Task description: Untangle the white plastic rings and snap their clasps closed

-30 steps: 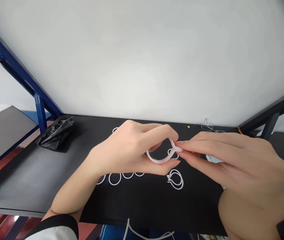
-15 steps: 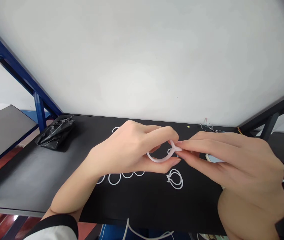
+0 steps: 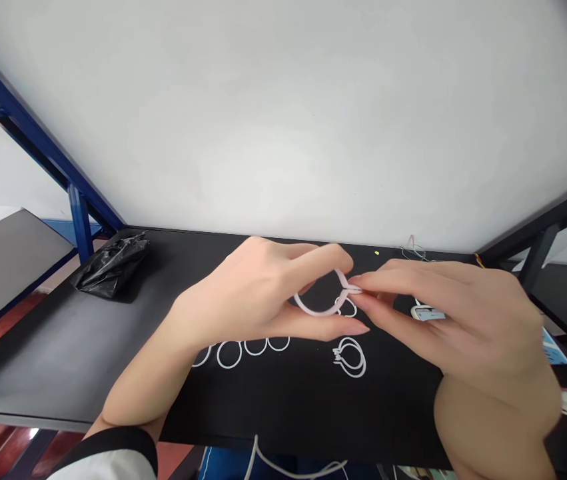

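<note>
A white plastic ring clip (image 3: 319, 312) is held up above the black table, its two end tabs meeting on the right side. My left hand (image 3: 263, 293) curls around the ring from the left, with the index finger over its top and the thumb stretched out below. The tabs are pinched between the thumb and index finger of my right hand (image 3: 453, 313). Beneath the hands, a pair of overlapping white ring clips (image 3: 352, 358) lies on the table. More white rings (image 3: 229, 355) lie in a row below my left wrist, some partly hidden by it.
A crumpled black plastic bag (image 3: 113, 267) sits at the left rear of the black table (image 3: 273, 407). Thin wires (image 3: 416, 252) lie at the back right. A phone-like device (image 3: 428, 313) is partly behind my right hand. White cable (image 3: 283, 470) hangs at the front edge.
My right hand has shifted slightly left and up, still pinching the tabs. The ring has turned a little, and its tabs now look pressed together. My left thumb reaches farther right.
</note>
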The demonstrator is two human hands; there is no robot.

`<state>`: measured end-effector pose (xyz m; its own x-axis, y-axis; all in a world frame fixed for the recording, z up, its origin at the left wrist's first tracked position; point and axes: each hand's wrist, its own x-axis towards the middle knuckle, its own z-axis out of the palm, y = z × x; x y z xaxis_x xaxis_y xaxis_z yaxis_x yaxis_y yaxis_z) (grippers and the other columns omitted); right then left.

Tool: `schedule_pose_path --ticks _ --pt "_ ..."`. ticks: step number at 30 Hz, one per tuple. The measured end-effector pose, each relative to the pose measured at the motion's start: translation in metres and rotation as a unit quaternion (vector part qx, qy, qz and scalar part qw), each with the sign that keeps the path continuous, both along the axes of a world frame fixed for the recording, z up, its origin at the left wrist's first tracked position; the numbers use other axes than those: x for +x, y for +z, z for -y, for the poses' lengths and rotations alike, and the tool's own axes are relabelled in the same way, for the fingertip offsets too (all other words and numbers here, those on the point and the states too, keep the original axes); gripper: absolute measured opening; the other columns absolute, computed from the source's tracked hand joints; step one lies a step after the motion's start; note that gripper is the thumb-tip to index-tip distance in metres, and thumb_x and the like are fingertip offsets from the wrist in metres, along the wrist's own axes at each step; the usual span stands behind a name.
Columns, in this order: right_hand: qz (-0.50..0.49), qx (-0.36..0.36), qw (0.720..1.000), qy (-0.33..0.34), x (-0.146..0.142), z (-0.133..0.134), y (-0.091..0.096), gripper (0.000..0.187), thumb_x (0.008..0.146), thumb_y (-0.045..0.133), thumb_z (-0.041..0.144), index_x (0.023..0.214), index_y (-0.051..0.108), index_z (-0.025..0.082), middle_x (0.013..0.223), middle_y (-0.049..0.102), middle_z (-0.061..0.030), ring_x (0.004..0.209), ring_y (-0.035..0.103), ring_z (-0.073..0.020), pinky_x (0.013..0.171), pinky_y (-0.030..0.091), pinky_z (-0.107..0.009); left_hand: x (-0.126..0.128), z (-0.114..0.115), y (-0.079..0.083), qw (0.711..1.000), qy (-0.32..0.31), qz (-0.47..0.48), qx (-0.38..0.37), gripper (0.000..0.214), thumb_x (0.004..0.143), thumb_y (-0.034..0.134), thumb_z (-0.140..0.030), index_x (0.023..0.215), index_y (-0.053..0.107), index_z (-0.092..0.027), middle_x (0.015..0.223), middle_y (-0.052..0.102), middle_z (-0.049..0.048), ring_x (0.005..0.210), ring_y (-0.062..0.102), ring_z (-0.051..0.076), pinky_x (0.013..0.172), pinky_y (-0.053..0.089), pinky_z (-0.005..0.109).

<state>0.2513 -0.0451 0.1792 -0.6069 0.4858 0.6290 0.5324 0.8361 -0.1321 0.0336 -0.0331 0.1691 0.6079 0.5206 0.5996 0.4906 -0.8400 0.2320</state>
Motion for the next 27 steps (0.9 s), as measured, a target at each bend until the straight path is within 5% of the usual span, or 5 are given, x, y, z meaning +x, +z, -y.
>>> schedule_pose_path --ticks 5,12,19,23,27 --pt "0.001 -0.088 0.996 0.031 0.001 -0.011 -0.005 0.007 0.091 0.058 0.021 0.088 0.064 0.022 0.068 0.067 0.0043 0.054 0.059 -0.0083 0.053 0.046 -0.02 -0.012 -0.005 0.004 0.998 0.061 0.001 -0.014 0.067 0.083 0.048 -0.071 0.119 0.051 -0.015 0.065 0.06 -0.002 0.048 0.049 0.008 0.046 0.036 0.02" --pt "0.123 -0.24 0.962 -0.041 -0.032 -0.055 -0.05 0.023 0.092 0.048 0.021 0.07 0.055 0.017 0.06 0.053 0.003 0.053 0.043 -0.0089 0.052 0.028 -0.024 -0.019 -0.005 0.002 0.987 0.11 0.059 0.098 0.037 0.092 0.052 -0.051 0.105 0.058 -0.018 0.059 0.057 -0.0035 0.051 0.054 0.009 0.048 0.039 0.019" --pt "0.196 -0.33 0.912 0.145 -0.079 -0.055 -0.116 0.019 0.088 0.049 0.014 0.069 0.051 0.017 0.066 0.052 0.0036 0.061 0.039 -0.009 0.057 0.026 -0.025 -0.017 -0.008 -0.001 0.987 0.094 0.049 0.124 0.029 0.092 0.054 -0.047 0.094 0.059 -0.019 0.057 0.057 -0.0044 0.047 0.052 0.007 0.046 0.037 0.019" --pt "0.196 -0.33 0.913 0.136 -0.081 -0.057 -0.122 0.018 0.087 0.049 0.016 0.069 0.049 0.017 0.066 0.051 0.0033 0.061 0.039 -0.0095 0.058 0.026 -0.026 -0.016 -0.008 -0.001 0.986 0.1 0.048 0.122 0.03 0.092 0.052 -0.049 0.093 0.059 -0.02 0.056 0.057 -0.0042 0.046 0.05 0.007 0.045 0.035 0.02" --pt "0.18 -0.316 0.931 0.017 -0.063 -0.07 -0.106 0.008 0.083 0.049 0.012 0.077 0.049 0.018 0.069 0.053 0.0011 0.062 0.042 -0.0112 0.057 0.026 -0.025 -0.015 -0.006 0.0 0.986 0.104 0.041 0.122 0.03 0.093 0.051 -0.049 0.092 0.06 -0.02 0.055 0.056 -0.0041 0.045 0.048 0.008 0.044 0.034 0.02"
